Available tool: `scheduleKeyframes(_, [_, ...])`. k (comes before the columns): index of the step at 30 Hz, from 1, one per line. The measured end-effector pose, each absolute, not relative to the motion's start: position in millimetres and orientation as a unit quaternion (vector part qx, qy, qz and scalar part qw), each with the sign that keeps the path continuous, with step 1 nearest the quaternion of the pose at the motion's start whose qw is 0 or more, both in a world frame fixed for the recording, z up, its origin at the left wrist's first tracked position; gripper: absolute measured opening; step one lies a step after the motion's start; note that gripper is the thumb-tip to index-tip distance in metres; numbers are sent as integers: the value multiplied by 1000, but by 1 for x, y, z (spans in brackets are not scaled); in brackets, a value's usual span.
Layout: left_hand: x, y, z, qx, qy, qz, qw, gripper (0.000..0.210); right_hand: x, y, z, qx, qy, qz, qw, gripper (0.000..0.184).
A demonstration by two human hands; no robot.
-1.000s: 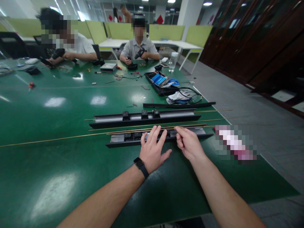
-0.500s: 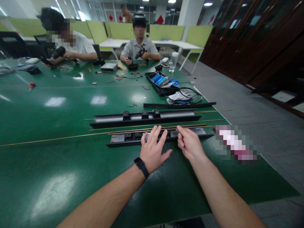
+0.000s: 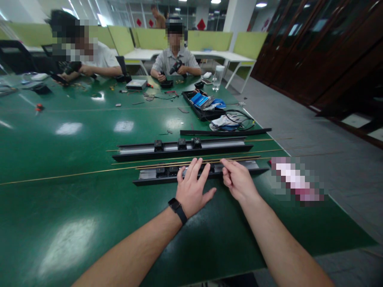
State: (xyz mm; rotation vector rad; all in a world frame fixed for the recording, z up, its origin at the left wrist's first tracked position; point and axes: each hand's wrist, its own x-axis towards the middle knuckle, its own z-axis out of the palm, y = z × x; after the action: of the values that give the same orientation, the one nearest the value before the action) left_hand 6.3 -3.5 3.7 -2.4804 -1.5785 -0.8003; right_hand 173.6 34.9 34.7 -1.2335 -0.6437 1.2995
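Observation:
My left hand point(image 3: 193, 189), with a dark watch on the wrist, is spread over the nearer black channel point(image 3: 148, 175). Its fingertips reach thin brass-coloured rods point(image 3: 167, 165) that run along the channel's far edge. To its right, my right hand point(image 3: 238, 179) has curled fingers, with thumb and index finger pinched on a rod. Small black blocks point(image 3: 160, 171) sit inside the channel, partly covered by my hands. Beyond the rods lies a second black channel point(image 3: 134, 152) holding three black blocks point(image 3: 182, 144).
A black strip point(image 3: 224, 132), gloves with cables point(image 3: 226, 122) and a black tray point(image 3: 191, 104) lie farther back. A blurred pink item point(image 3: 296, 179) is near the right table edge. Two people point(image 3: 176, 59) point(image 3: 98, 59) sit across, holding drills. A long rod point(image 3: 67, 176) extends left.
My right hand has shifted very slightly left along the rods. My left hand keeps its place; the whole view has drifted a little.

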Motion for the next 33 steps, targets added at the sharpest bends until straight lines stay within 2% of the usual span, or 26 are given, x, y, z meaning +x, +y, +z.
scheduleKeyframes(19, [6, -4, 6, -814, -517, -261, 48, 71, 171, 35, 34, -546, -254, 538, 590, 37])
scheduleKeyframes(33, [6, -4, 5, -813, -518, -261, 50, 70, 172, 34, 35, -538, -275, 552, 575, 34])
